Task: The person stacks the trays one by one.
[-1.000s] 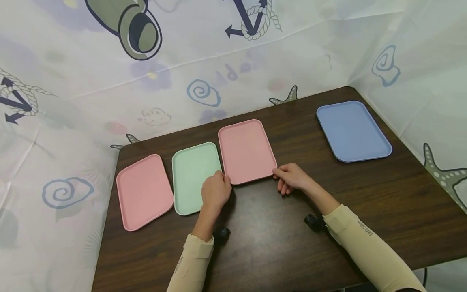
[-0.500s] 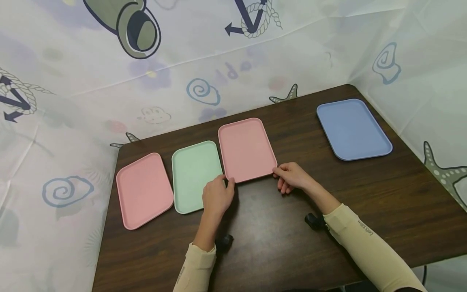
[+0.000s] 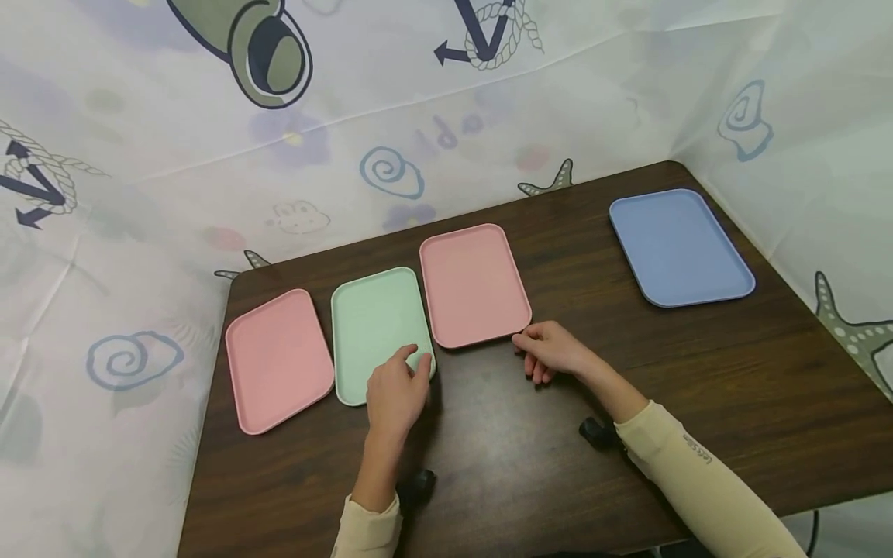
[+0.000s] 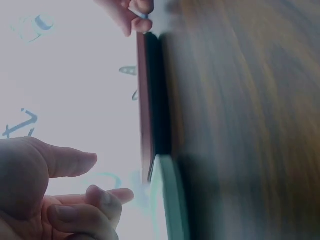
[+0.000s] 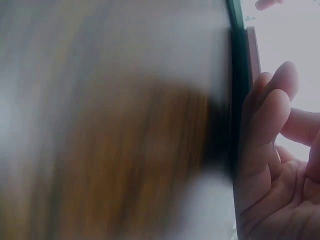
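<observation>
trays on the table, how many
4, none seen stacked: a pink tray far left, a green tray beside it, a second pink tray mid-table, and a blue tray at the far right corner.

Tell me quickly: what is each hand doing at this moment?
Left hand: open, at the green tray corner.
Right hand: open, beside the middle pink tray, holding nothing.

Bare table btwn middle pink tray & blue tray — wide gap.

Green tray and pink tray lie flat, side by side, edges nearly touching.
</observation>
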A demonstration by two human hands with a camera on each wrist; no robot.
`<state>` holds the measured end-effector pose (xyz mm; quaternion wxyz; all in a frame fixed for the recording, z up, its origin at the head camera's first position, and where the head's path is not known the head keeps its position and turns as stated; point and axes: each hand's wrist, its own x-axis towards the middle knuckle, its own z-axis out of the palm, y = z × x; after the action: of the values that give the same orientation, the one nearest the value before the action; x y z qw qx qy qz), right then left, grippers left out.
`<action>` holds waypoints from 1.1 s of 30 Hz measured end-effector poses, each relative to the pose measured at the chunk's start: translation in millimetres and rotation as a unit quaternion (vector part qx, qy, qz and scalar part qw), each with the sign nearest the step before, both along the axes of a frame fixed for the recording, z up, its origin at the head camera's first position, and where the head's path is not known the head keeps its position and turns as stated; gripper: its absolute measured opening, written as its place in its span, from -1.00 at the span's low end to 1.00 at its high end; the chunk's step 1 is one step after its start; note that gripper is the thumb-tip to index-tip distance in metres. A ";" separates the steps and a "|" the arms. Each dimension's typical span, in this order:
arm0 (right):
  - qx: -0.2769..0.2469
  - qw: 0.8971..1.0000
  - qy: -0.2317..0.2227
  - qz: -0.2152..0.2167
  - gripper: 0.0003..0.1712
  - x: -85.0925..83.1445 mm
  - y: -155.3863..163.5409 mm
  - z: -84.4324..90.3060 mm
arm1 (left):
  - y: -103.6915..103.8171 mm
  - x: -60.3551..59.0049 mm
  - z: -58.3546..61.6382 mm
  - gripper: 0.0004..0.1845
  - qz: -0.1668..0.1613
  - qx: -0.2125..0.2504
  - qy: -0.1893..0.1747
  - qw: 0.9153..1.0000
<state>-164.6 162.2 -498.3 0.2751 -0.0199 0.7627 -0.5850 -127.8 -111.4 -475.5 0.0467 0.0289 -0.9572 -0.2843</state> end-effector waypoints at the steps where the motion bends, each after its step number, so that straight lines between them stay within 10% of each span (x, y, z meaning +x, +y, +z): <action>1: 0.000 1.000 0.003 0.007 -0.61 1.3 -3.1 0.3 | -4.0 2.3 0.7 -0.61 0.004 -0.001 0.001 1.000; 20: 0.004 0.996 0.032 0.084 -0.69 15.0 -79.9 3.5 | -101.6 43.5 -4.1 -0.66 0.225 -0.011 -0.020 0.974; 33: -0.044 0.997 0.042 0.043 -0.33 21.5 -115.9 -3.9 | -130.9 49.6 -8.5 -0.48 0.236 0.004 -0.108 0.966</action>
<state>-143.0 46.3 -502.2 0.2662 -0.0892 0.7457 -0.6042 -78.2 -242.3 -484.0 0.0090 0.2844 -0.9214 -0.2648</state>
